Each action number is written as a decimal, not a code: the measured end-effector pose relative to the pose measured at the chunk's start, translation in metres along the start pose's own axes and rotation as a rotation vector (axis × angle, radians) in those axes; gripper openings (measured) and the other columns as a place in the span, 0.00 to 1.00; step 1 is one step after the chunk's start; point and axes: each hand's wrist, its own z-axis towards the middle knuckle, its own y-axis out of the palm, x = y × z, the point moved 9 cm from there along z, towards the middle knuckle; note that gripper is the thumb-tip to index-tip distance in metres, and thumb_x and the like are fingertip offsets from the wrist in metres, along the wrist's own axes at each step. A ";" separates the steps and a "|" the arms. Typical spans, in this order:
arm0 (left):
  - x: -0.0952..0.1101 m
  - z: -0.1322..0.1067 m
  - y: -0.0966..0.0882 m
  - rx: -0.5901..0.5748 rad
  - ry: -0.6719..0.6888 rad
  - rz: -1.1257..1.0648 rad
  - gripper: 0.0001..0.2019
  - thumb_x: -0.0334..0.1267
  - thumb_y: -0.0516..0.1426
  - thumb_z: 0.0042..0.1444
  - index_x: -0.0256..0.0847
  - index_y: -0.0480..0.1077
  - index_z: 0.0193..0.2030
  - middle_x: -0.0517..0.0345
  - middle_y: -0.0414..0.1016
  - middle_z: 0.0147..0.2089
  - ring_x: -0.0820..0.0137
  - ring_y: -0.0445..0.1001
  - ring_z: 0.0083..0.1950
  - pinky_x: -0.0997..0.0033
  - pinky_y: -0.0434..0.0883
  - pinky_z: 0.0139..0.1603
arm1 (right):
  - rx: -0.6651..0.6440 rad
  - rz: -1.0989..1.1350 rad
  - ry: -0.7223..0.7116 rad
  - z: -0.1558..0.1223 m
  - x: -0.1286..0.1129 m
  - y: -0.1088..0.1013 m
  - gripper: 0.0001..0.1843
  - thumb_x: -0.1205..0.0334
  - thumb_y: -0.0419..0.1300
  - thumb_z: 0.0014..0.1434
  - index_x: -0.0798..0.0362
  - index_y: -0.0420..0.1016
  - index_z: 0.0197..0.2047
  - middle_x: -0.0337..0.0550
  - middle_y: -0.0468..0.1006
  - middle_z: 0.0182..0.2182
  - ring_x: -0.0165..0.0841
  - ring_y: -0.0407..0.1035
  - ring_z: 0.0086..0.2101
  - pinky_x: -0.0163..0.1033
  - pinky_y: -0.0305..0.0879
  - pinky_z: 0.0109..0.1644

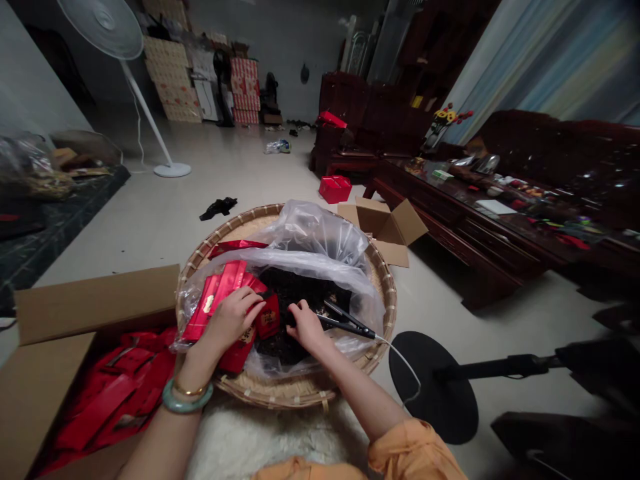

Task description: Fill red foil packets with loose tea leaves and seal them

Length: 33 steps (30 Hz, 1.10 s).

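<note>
My left hand is closed on the upper edge of a small red pouch with gold print. My right hand is just right of the pouch, its fingers curled together over dark, loose dried tea leaves; the fingertips are partly hidden. The leaves lie in a large clear plastic bag, spread open in a round woven bamboo tray. Flat red pouches are piled beneath and beside my left hand. A black hair straightener with a white cord rests on the bag by my right hand.
At left, an open cardboard box holds many red packets. Another open box stands behind the tray, near a low dark wooden table. A round black stand base is at right; a white fan stands farther back.
</note>
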 end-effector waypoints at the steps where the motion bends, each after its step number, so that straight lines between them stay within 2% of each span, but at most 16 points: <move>1: 0.000 0.000 0.000 0.003 0.005 -0.008 0.11 0.40 0.50 0.62 0.39 0.71 0.35 0.54 0.71 0.34 0.69 0.71 0.36 0.68 0.70 0.39 | 0.035 0.055 0.015 0.001 0.003 -0.004 0.17 0.69 0.62 0.47 0.50 0.70 0.42 0.42 0.66 0.40 0.32 0.68 0.35 0.38 0.64 0.39; 3: 0.001 0.000 -0.001 0.007 0.018 -0.010 0.11 0.40 0.50 0.62 0.39 0.71 0.35 0.54 0.71 0.34 0.68 0.71 0.36 0.67 0.70 0.39 | 0.121 0.254 0.063 0.002 0.012 -0.014 0.13 0.70 0.62 0.45 0.50 0.70 0.37 0.39 0.67 0.35 0.31 0.66 0.33 0.36 0.65 0.36; 5: 0.002 0.000 -0.001 0.002 0.022 0.008 0.12 0.40 0.49 0.63 0.40 0.71 0.35 0.54 0.72 0.35 0.67 0.71 0.37 0.66 0.70 0.40 | 0.158 0.587 0.152 0.003 0.025 -0.018 0.11 0.67 0.62 0.44 0.50 0.70 0.35 0.36 0.68 0.30 0.29 0.65 0.28 0.33 0.64 0.29; 8: 0.004 0.000 0.000 -0.025 0.014 0.034 0.11 0.40 0.50 0.62 0.40 0.72 0.36 0.53 0.72 0.36 0.66 0.71 0.39 0.65 0.70 0.41 | 0.037 1.223 0.325 0.001 0.035 -0.008 0.14 0.64 0.61 0.45 0.50 0.70 0.38 0.33 0.70 0.26 0.26 0.65 0.21 0.29 0.57 0.19; 11: 0.007 0.001 0.004 -0.046 0.009 0.034 0.11 0.40 0.50 0.62 0.40 0.72 0.37 0.53 0.72 0.36 0.66 0.71 0.39 0.65 0.70 0.42 | -0.083 1.745 0.461 -0.004 0.030 -0.003 0.14 0.65 0.60 0.46 0.51 0.69 0.39 0.34 0.73 0.26 0.27 0.69 0.23 0.28 0.60 0.20; 14: 0.011 0.002 0.007 -0.048 0.019 0.031 0.11 0.40 0.50 0.63 0.40 0.72 0.38 0.53 0.72 0.37 0.66 0.70 0.40 0.65 0.69 0.42 | -0.074 2.044 0.566 -0.008 0.027 -0.007 0.09 0.63 0.57 0.50 0.53 0.70 0.37 0.39 0.75 0.26 0.31 0.72 0.29 0.34 0.69 0.28; 18: 0.018 0.004 0.011 -0.055 0.052 0.035 0.11 0.39 0.49 0.63 0.40 0.71 0.38 0.53 0.71 0.38 0.66 0.69 0.41 0.66 0.69 0.42 | 0.005 2.178 0.560 -0.006 0.022 -0.019 0.14 0.52 0.52 0.57 0.54 0.71 0.36 0.44 0.77 0.28 0.36 0.74 0.36 0.44 0.72 0.41; 22: 0.027 0.004 0.018 -0.106 0.070 0.031 0.10 0.39 0.50 0.63 0.41 0.71 0.38 0.53 0.71 0.38 0.67 0.68 0.40 0.67 0.68 0.41 | 0.048 2.202 0.469 -0.002 0.016 -0.037 0.17 0.52 0.46 0.61 0.53 0.72 0.38 0.46 0.79 0.34 0.37 0.74 0.41 0.48 0.71 0.45; 25: 0.030 0.004 0.023 -0.147 0.059 0.021 0.10 0.39 0.49 0.63 0.40 0.71 0.39 0.53 0.71 0.39 0.66 0.68 0.40 0.66 0.68 0.41 | 0.053 2.212 0.460 -0.002 0.013 -0.043 0.18 0.56 0.44 0.63 0.55 0.72 0.41 0.50 0.79 0.37 0.37 0.74 0.42 0.44 0.72 0.42; 29: 0.027 0.002 0.026 -0.179 0.049 -0.029 0.09 0.37 0.49 0.63 0.39 0.69 0.40 0.52 0.70 0.40 0.66 0.69 0.41 0.65 0.69 0.42 | 0.090 2.252 0.543 -0.003 0.017 -0.041 0.17 0.60 0.44 0.64 0.57 0.72 0.39 0.51 0.78 0.33 0.34 0.74 0.36 0.37 0.74 0.34; 33: 0.026 0.004 0.017 -0.081 0.046 -0.054 0.09 0.36 0.49 0.63 0.39 0.69 0.39 0.53 0.70 0.38 0.66 0.69 0.40 0.65 0.70 0.42 | 0.145 2.302 0.645 -0.005 0.019 -0.041 0.16 0.62 0.45 0.64 0.57 0.72 0.33 0.49 0.77 0.29 0.30 0.73 0.30 0.32 0.72 0.30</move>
